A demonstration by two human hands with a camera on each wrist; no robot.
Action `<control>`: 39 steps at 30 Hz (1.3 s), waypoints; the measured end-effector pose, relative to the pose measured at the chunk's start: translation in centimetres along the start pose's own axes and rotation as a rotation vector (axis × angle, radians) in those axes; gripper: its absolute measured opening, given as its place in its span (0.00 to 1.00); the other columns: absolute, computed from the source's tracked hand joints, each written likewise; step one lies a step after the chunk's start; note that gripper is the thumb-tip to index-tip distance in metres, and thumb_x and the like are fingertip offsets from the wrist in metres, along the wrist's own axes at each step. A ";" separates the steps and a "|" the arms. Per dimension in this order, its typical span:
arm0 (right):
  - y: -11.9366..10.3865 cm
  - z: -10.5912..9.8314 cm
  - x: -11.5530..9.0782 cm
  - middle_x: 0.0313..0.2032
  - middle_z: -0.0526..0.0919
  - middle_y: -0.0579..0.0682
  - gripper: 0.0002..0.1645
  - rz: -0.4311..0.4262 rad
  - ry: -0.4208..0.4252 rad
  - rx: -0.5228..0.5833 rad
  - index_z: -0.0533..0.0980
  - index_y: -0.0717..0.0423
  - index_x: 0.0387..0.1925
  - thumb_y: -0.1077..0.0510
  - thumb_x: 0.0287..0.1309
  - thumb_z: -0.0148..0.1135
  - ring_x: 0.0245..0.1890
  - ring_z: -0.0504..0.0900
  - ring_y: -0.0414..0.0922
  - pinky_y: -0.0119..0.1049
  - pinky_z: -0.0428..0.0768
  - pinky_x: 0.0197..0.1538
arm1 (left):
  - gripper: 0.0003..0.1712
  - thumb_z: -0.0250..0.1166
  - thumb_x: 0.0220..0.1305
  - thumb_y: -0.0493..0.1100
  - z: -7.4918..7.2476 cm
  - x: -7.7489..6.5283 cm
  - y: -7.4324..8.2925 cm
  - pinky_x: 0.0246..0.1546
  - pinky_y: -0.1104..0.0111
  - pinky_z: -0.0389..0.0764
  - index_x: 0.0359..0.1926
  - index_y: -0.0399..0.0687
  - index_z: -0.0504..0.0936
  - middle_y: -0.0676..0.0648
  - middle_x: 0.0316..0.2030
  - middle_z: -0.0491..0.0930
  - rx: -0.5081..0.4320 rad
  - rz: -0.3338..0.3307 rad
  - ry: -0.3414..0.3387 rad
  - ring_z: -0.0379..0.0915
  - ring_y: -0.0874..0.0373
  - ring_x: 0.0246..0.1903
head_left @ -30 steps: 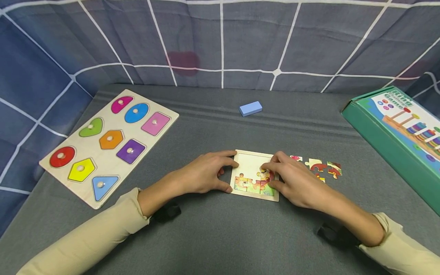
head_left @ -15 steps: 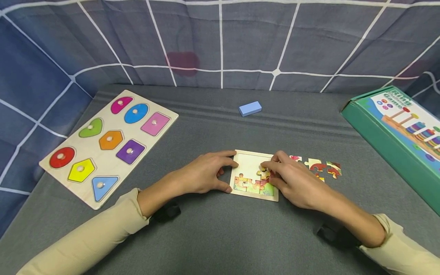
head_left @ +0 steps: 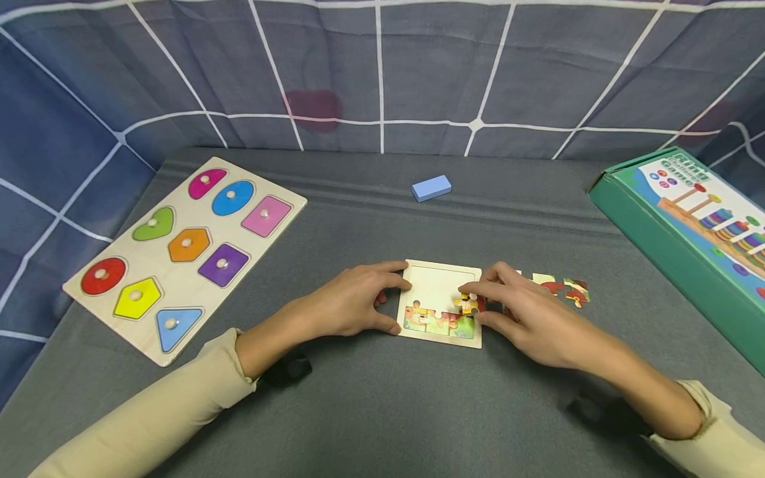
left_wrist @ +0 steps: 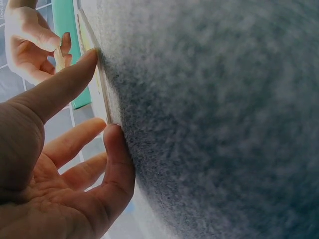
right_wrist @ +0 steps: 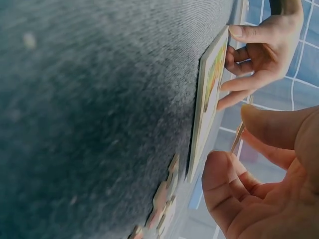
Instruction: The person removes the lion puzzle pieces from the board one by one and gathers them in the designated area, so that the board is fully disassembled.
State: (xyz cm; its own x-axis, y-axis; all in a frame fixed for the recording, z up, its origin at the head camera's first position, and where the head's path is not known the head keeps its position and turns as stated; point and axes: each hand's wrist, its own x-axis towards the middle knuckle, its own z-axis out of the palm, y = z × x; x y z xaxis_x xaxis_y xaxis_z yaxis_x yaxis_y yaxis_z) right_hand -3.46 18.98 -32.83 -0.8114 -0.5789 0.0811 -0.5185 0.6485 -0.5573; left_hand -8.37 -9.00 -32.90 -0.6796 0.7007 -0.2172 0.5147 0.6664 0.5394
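Observation:
A small wooden puzzle tray (head_left: pixel 439 267) lies on the grey cloth, with jigsaw pieces (head_left: pixel 425 319) showing part of a picture along its near side. My left hand (head_left: pixel 340 302) rests along the tray's left side. Its thumb touches the near corner and its index finger the far corner. Over the tray's right side, my right hand (head_left: pixel 526 312) pinches a jigsaw piece (head_left: pixel 466 303) with a yellow animal face between thumb and fingers. In the right wrist view this piece (right_wrist: pixel 238 137) is seen edge-on, raised above the tray.
Loose jigsaw pieces (head_left: pixel 576 291) lie right of the tray, some behind my right hand. A wooden shape board (head_left: pixel 143 249) with colourful knobbed shapes is at left. A blue block (head_left: pixel 431 188) lies farther back, and a green game box (head_left: pixel 645 245) stands at right.
My right hand has lifted the animal-face piece from the tray and shifted slightly right with it. My left hand stays at the tray's left side.

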 end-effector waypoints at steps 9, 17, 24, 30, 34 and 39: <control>0.6 -0.5 -1.4 0.41 0.71 0.39 0.23 -0.027 0.055 -0.038 0.79 0.52 0.56 0.65 0.58 0.69 0.30 0.67 0.32 0.30 0.68 0.32 | 0.36 0.78 0.52 0.48 0.1 0.0 0.1 0.48 0.63 0.71 0.61 0.44 0.78 0.43 0.71 0.63 0.002 -0.001 0.003 0.72 0.61 0.39; 1.4 -1.0 -3.0 0.39 0.71 0.36 0.28 -0.044 0.111 -0.073 0.80 0.51 0.55 0.68 0.51 0.72 0.30 0.67 0.31 0.28 0.67 0.32 | 0.36 0.79 0.51 0.48 0.1 0.0 0.1 0.51 0.61 0.70 0.61 0.43 0.78 0.42 0.71 0.63 0.004 0.006 0.006 0.71 0.58 0.43; 2.1 -1.8 -4.2 0.41 0.72 0.35 0.30 -0.018 0.139 -0.123 0.81 0.49 0.54 0.69 0.47 0.74 0.30 0.67 0.31 0.30 0.66 0.32 | 0.36 0.79 0.51 0.48 0.1 -0.1 0.0 0.50 0.61 0.70 0.61 0.43 0.78 0.42 0.71 0.63 0.004 -0.001 0.003 0.71 0.59 0.42; 3.0 -2.3 -5.6 0.44 0.74 0.37 0.35 -0.005 0.138 -0.142 0.79 0.48 0.56 0.72 0.44 0.75 0.32 0.69 0.31 0.27 0.67 0.30 | 0.36 0.78 0.52 0.49 0.1 0.0 0.2 0.52 0.60 0.70 0.61 0.44 0.78 0.43 0.71 0.63 0.011 -0.011 -0.002 0.71 0.58 0.44; 3.5 -2.4 -6.4 0.41 0.73 0.34 0.37 0.003 0.155 -0.164 0.79 0.46 0.56 0.71 0.41 0.76 0.32 0.68 0.30 0.25 0.64 0.31 | 0.36 0.78 0.52 0.48 0.1 0.0 0.2 0.52 0.60 0.70 0.61 0.44 0.78 0.43 0.71 0.63 0.010 -0.009 0.000 0.72 0.58 0.44; 4.1 -2.2 -7.3 0.41 0.73 0.34 0.36 0.015 0.178 -0.187 0.81 0.46 0.53 0.71 0.39 0.76 0.34 0.70 0.31 0.25 0.65 0.34 | 0.36 0.79 0.51 0.48 0.1 0.0 0.1 0.53 0.59 0.70 0.61 0.43 0.78 0.42 0.71 0.63 0.010 -0.010 0.001 0.71 0.58 0.44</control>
State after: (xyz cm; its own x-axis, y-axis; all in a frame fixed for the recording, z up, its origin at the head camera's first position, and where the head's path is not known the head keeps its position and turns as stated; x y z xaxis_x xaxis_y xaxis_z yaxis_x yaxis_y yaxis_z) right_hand -0.29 26.99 -33.86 -0.8456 -0.4830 0.2272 -0.5333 0.7464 -0.3980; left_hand -8.26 -8.94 -32.92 -0.6854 0.6935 -0.2221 0.5130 0.6763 0.5286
